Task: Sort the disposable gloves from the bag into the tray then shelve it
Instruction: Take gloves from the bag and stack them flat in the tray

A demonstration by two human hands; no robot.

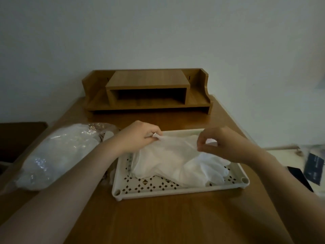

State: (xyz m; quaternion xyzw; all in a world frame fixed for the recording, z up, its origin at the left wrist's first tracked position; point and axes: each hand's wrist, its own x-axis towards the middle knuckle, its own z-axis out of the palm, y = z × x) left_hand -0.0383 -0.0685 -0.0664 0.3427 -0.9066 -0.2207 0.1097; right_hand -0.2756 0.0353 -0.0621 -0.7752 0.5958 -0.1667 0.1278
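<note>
A cream perforated tray [158, 188] lies on the wooden table in front of me. Thin white disposable gloves [207, 170] lie piled in its right half. Over them hangs one translucent glove [165, 157], stretched between my hands. My left hand [139, 136] pinches its cuff at the tray's back left. My right hand [221, 143] pinches the other edge of that cuff near the tray's back right. A clear plastic bag [58, 155] holding more gloves lies to the left of the tray.
A wooden desk shelf [147, 92] with an open middle compartment stands at the table's back edge against the wall. Dark and blue items [314, 168] lie off the table's right edge. A dark surface [21, 138] sits left of the table.
</note>
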